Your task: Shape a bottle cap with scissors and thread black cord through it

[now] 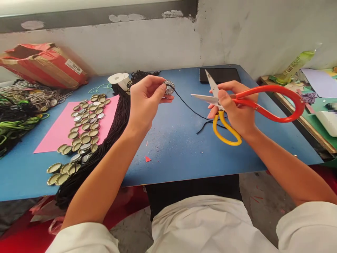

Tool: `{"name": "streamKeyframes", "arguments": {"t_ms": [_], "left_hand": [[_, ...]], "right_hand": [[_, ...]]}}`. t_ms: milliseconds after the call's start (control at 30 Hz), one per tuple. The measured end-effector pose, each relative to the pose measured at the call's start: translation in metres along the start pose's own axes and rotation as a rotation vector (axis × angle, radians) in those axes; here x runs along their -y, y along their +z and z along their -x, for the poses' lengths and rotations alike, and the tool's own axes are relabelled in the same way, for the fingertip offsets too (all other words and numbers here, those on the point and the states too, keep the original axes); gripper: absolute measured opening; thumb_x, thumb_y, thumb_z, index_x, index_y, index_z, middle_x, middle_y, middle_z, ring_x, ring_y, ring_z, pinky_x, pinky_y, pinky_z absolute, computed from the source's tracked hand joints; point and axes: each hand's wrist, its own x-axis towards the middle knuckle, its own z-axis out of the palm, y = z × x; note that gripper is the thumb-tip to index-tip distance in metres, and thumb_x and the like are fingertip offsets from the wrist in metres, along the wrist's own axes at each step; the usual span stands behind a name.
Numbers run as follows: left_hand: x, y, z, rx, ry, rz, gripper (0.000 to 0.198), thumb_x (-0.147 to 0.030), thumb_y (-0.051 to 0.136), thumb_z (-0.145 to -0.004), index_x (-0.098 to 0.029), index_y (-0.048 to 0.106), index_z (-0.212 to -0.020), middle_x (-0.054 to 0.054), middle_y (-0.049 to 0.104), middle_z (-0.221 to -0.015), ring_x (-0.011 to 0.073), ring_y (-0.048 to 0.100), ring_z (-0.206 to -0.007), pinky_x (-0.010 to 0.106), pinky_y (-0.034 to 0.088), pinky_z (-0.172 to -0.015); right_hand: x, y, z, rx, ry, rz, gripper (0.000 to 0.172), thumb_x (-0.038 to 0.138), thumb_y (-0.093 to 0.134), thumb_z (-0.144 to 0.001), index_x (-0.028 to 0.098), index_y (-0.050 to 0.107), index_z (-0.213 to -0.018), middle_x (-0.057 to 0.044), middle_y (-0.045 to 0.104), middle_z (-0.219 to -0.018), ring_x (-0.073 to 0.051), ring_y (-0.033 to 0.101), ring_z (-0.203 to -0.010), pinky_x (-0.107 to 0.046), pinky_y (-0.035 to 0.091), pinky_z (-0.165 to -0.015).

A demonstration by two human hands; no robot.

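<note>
My left hand (146, 98) pinches a silver bottle cap (169, 86) above the blue table (173, 140). A thin black cord (192, 110) runs from the cap down to the tabletop, under my right hand. My right hand (234, 105) grips large scissors (263, 100) with one red and one yellow handle loop; their blades (210, 92) are spread apart and point left toward the cap, a short gap away.
Several gold and silver bottle caps (84, 130) lie on a pink sheet (56, 131). A long bundle of black cords (105, 140) runs beside them. A white spool (119, 80), a black phone (219, 75), a red cardboard box (44, 63) and coloured cords (15, 112) lie around.
</note>
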Motion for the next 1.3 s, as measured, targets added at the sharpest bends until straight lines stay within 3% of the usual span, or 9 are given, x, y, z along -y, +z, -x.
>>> {"name": "streamKeyframes", "arguments": {"t_ms": [133, 333, 533, 1300], "left_hand": [[0.004, 0.009, 0.006, 0.041, 0.026, -0.001, 0.014, -0.035, 0.081, -0.105, -0.023, 0.077, -0.110, 0.002, 0.081, -0.096, 0.0174, 0.084, -0.082, 0.034, 0.076, -0.083], [-0.002, 0.023, 0.020, 0.105, 0.033, 0.013, 0.011, -0.023, 0.075, -0.103, -0.021, 0.079, -0.113, 0.002, 0.082, -0.096, 0.0166, 0.084, -0.085, 0.031, 0.076, -0.084], [-0.010, 0.025, 0.024, 0.110, 0.050, 0.001, 0.007, -0.025, 0.075, -0.105, -0.021, 0.077, -0.110, 0.002, 0.082, -0.096, 0.0172, 0.084, -0.088, 0.032, 0.076, -0.085], [-0.022, 0.027, 0.029, 0.119, 0.046, -0.024, 0.006, -0.026, 0.075, -0.106, -0.021, 0.078, -0.107, 0.003, 0.084, -0.098, 0.0171, 0.084, -0.081, 0.032, 0.076, -0.081]], "right_hand": [[-0.001, 0.007, 0.015, 0.152, 0.080, -0.043, 0.025, 0.051, 0.081, -0.106, 0.030, 0.071, -0.099, 0.008, 0.071, -0.063, -0.016, 0.074, -0.052, -0.029, 0.056, -0.049], [0.000, 0.010, 0.022, 0.312, 0.160, 0.013, 0.025, 0.038, 0.074, -0.110, 0.026, 0.065, -0.090, 0.005, 0.075, -0.064, -0.015, 0.073, -0.055, -0.029, 0.057, -0.057], [0.000, 0.013, 0.021, 0.300, 0.188, 0.031, 0.022, 0.033, 0.072, -0.108, 0.028, 0.065, -0.088, 0.006, 0.075, -0.062, -0.017, 0.072, -0.053, -0.031, 0.055, -0.055], [-0.002, 0.014, 0.022, 0.306, 0.184, 0.041, 0.028, 0.044, 0.074, -0.109, 0.028, 0.064, -0.088, 0.006, 0.074, -0.061, -0.016, 0.072, -0.052, -0.029, 0.053, -0.053]]}}
